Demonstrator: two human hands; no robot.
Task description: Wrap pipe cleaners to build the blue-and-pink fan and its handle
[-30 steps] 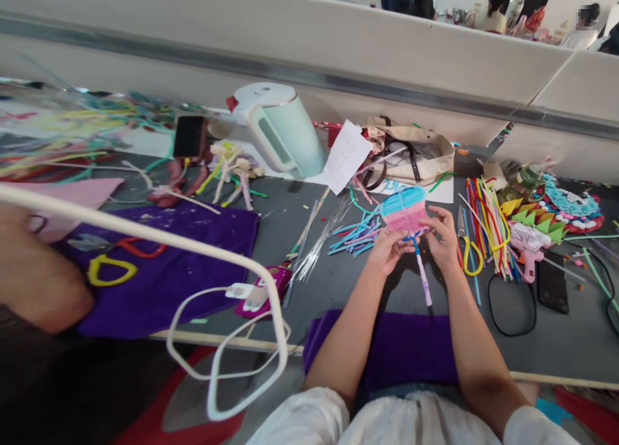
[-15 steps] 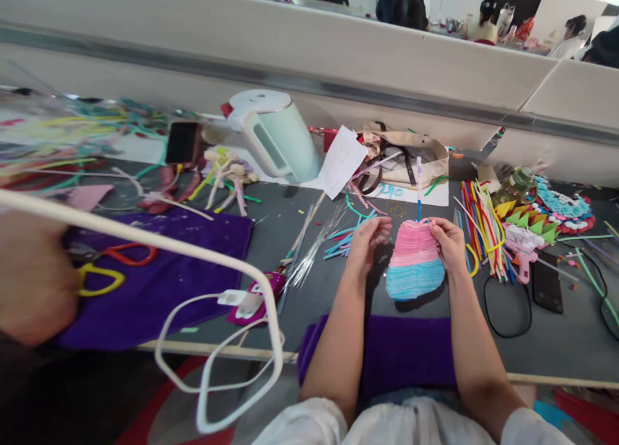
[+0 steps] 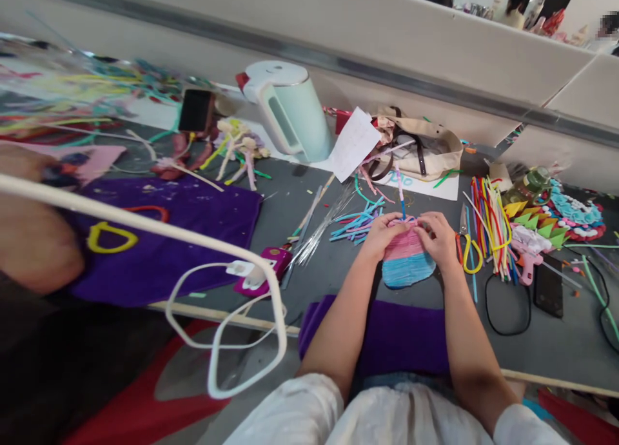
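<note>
A pink and blue striped panel [image 3: 409, 269], which looks made of rows of pipe cleaners, lies on the grey table in front of me. My left hand [image 3: 382, 237] is closed on its upper left edge. At the upper right edge, my right hand [image 3: 436, 237] pinches the pink part between thumb and fingers. Behind the panel's top a thin pink and blue stem [image 3: 401, 190] points away from me. Cut blue and pink pipe cleaner pieces [image 3: 355, 224] lie left of my left hand. Scissors with red and yellow handles [image 3: 471, 255] lie right of my right hand.
Bundled colored pipe cleaners [image 3: 491, 219], a pink glue gun [image 3: 527, 264] and a black phone [image 3: 549, 289] lie to the right. A pale kettle [image 3: 307, 119] stands behind. At left, a white cable [image 3: 203, 238] crosses in front of another person's arm [image 3: 36, 232] and purple cloth [image 3: 213, 238].
My left hand, earlier open and apart from the panel, has come in to its upper left edge. My right hand still holds the right side. The camera view has shifted.
</note>
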